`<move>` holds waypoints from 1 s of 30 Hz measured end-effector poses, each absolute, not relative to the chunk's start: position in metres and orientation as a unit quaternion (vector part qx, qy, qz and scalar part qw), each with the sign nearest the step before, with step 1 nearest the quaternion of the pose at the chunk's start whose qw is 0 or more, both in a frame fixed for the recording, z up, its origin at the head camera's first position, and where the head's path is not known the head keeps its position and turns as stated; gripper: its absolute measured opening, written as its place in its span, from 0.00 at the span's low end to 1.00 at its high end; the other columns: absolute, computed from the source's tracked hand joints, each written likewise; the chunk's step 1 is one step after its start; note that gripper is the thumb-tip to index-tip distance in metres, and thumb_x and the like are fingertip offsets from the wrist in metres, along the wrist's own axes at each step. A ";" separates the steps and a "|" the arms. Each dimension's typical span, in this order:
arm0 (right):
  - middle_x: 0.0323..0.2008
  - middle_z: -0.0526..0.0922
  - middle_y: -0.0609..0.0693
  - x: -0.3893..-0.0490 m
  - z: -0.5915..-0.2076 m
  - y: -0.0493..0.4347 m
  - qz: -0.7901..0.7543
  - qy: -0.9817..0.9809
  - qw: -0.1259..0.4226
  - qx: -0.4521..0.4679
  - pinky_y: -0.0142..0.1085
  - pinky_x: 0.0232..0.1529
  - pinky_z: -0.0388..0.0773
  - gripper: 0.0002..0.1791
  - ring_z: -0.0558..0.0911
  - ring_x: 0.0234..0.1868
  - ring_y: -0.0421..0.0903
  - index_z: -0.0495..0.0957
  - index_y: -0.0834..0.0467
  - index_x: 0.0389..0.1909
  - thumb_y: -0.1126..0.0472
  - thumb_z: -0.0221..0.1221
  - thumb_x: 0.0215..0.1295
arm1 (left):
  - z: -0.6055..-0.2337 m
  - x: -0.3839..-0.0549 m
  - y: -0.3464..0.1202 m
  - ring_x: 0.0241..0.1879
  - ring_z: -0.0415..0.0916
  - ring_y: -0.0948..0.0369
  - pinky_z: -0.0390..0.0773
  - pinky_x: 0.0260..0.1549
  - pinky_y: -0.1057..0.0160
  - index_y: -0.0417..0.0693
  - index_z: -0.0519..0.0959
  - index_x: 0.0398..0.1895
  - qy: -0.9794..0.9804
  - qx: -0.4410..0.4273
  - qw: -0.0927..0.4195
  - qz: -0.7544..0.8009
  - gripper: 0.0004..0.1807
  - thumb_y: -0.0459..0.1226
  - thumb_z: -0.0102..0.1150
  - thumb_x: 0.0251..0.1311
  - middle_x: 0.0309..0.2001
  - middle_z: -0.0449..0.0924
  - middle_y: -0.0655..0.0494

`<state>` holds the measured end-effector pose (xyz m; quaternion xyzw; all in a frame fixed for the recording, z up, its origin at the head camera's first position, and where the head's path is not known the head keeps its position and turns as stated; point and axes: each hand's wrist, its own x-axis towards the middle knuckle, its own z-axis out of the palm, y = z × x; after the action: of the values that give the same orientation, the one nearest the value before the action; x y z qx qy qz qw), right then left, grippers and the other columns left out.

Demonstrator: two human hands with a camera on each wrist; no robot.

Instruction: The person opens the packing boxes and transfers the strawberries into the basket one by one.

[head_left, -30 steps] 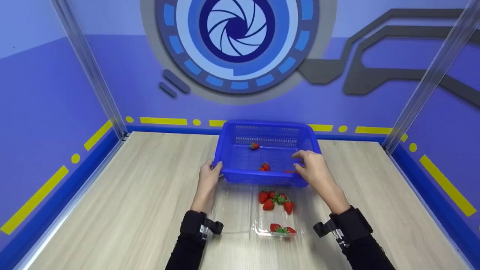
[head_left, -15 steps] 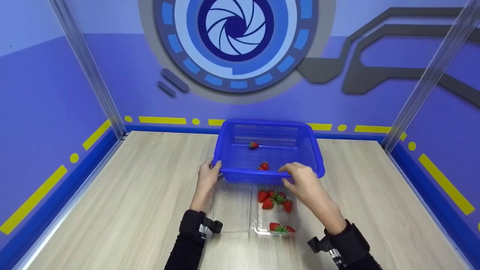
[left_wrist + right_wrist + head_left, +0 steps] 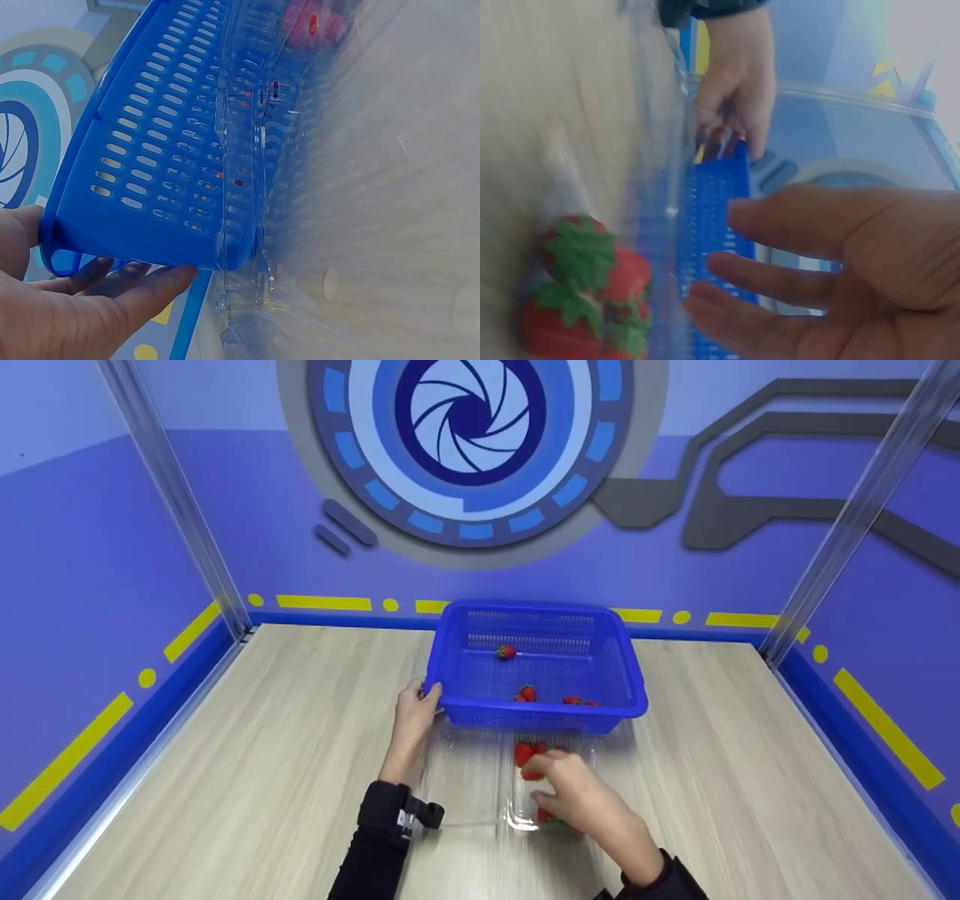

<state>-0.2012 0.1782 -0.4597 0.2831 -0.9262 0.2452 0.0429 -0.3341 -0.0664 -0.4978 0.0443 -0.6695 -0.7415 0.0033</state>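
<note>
My left hand [image 3: 414, 720] grips the left front corner of a blue plastic basket [image 3: 547, 716], thumb on the rim and fingers beneath, as the left wrist view shows. Inside the basket lie several strawberries [image 3: 506, 652], some partly hidden behind its front wall. My right hand [image 3: 581, 795] hovers over the strawberry half of a clear plastic clamshell box [image 3: 523, 826], thumb and fingers apart with nothing between them. Strawberries [image 3: 585, 292] in the box appear close to those fingers in the right wrist view. In the head view, the hand covers part of them.
The box's flat clear lid half [image 3: 465, 780] lies on the left, beside the half with the fruit. Both sit on a light wood table [image 3: 300, 780] in front of the basket. A blue patterned wall [image 3: 225, 510] rises close behind the basket.
My right hand has come from inside the basket's right side, over its front rim, toward me and left to above the clamshell box. The left hand stays at the basket's corner.
</note>
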 end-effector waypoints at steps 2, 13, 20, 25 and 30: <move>0.37 0.87 0.56 -0.198 -0.464 0.177 0.232 -0.925 0.015 0.301 0.43 0.42 0.83 0.12 0.85 0.42 0.54 0.84 0.64 0.39 0.72 0.70 0.53 | -0.498 -0.334 -0.067 0.50 0.80 0.52 0.77 0.56 0.45 0.33 0.67 0.71 -0.675 0.047 0.008 -0.736 0.24 0.36 0.48 0.77 0.60 0.76 0.32; 0.30 0.87 0.52 -0.199 -0.479 0.179 0.216 -0.919 -0.019 0.328 0.35 0.34 0.81 0.07 0.85 0.34 0.46 0.86 0.62 0.31 0.74 0.71 0.51 | -0.499 -0.333 -0.067 0.51 0.81 0.52 0.77 0.57 0.46 0.33 0.69 0.69 -0.669 0.047 0.005 -0.742 0.23 0.35 0.48 0.77 0.59 0.77 0.33; 0.28 0.87 0.51 -0.207 -0.485 0.186 0.221 -0.925 -0.044 0.305 0.34 0.33 0.80 0.07 0.83 0.32 0.47 0.86 0.62 0.28 0.73 0.72 0.48 | -0.498 -0.333 -0.067 0.50 0.81 0.52 0.77 0.57 0.46 0.33 0.68 0.69 -0.659 0.042 0.000 -0.751 0.22 0.35 0.47 0.77 0.59 0.76 0.31; 0.25 0.83 0.48 -0.211 -0.489 0.189 0.218 -0.929 -0.030 0.298 0.34 0.32 0.77 0.10 0.79 0.30 0.43 0.83 0.60 0.25 0.74 0.74 0.44 | -0.498 -0.335 -0.067 0.55 0.79 0.49 0.77 0.58 0.49 0.33 0.67 0.70 -0.669 0.047 0.000 -0.742 0.24 0.36 0.48 0.77 0.61 0.75 0.33; 0.25 0.83 0.47 -0.213 -0.492 0.191 0.204 -0.935 -0.021 0.290 0.35 0.32 0.77 0.11 0.79 0.30 0.43 0.82 0.61 0.25 0.73 0.74 0.43 | -0.498 -0.336 -0.066 0.55 0.79 0.49 0.78 0.56 0.50 0.33 0.66 0.71 -0.679 0.056 0.001 -0.732 0.25 0.36 0.49 0.77 0.61 0.76 0.34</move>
<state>-0.2127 0.1912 -0.4921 0.2897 -0.9350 0.2036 -0.0209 -0.3357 -0.0660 -0.4977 0.0561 -0.6792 -0.7318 0.0012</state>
